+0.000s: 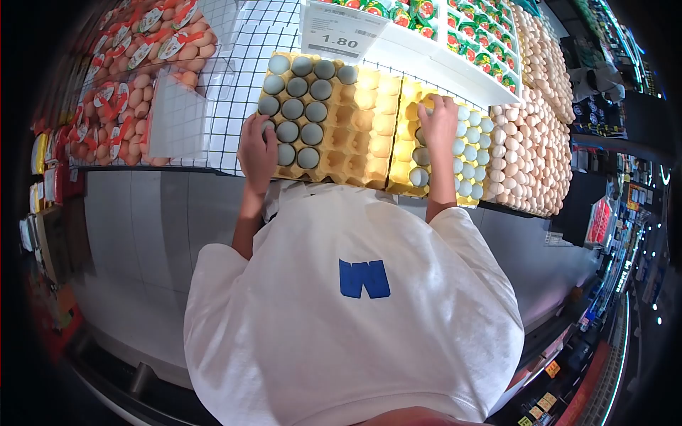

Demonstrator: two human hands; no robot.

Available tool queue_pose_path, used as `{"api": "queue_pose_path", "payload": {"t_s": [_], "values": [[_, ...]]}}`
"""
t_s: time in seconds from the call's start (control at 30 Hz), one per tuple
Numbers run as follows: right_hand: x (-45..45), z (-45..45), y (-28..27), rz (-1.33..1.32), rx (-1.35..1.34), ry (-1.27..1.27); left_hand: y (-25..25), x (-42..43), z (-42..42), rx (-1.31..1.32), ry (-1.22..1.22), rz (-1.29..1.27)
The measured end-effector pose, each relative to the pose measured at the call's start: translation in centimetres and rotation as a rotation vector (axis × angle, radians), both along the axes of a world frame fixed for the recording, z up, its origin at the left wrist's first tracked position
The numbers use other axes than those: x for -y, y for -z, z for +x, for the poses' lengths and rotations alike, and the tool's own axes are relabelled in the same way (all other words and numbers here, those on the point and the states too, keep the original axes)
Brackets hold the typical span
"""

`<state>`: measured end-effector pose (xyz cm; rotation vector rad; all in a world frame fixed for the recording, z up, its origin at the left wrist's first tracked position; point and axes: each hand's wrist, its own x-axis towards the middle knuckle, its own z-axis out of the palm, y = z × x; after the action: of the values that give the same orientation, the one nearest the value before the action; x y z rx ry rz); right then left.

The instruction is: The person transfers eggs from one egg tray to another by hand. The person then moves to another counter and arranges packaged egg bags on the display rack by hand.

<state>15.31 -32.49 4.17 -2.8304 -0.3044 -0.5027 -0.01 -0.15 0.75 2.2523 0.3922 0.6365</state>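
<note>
A yellow egg tray (341,142) lies in front of me, with several pale blue-green eggs (292,108) in its left columns and bare cups on its right side. At its left edge my left hand (258,148) has its fingers curled around a blue-green egg (267,126). My right hand (440,122) reaches over a second yellow tray (403,156) with fingers bent down; what lies under the fingertips is mostly hidden. More blue-green eggs (419,176) sit in that tray below my right hand and to its right.
A price sign (343,32) stands behind the trays. Packed brown eggs (142,92) in red-labelled packs are at left, with a clear divider (177,113). Boxes of green-and-red packages (476,35) stand behind, and piled brown eggs (529,156) at right. A wire grid (249,32) covers the counter.
</note>
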Motion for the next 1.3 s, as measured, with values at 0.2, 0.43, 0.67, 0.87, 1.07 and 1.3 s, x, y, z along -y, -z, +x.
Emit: {"api": "queue_pose_path", "payload": {"t_s": [0.2, 0.43, 0.67, 0.87, 1.07, 1.3], "values": [[-10.9, 2.5, 0.6, 0.209, -0.018, -0.541, 0.0, 0.0, 0.0, -0.029, -0.004, 0.004], [-12.2, 3.2, 1.2, 0.46, -0.264, -0.476, 0.3, -0.3, -0.1, -0.06, 0.019, 0.017], [-6.7, 1.8, 0.6, 1.783, -0.716, -0.285, 0.3, -0.4, -0.1, -0.096, 0.056, 0.01], [0.4, 1.6, 0.1, 1.849, -0.58, -0.232, 0.9, -0.5, -0.1, -0.113, 0.063, 0.029], [4.9, 3.3, 1.2, 0.678, -0.145, -0.052, 1.2, -0.6, -0.1, -0.105, 0.054, 0.04], [3.7, 3.9, 1.0, 0.045, -0.047, -0.014, 0.9, -0.5, -0.1, -0.071, 0.049, 0.003]]}}
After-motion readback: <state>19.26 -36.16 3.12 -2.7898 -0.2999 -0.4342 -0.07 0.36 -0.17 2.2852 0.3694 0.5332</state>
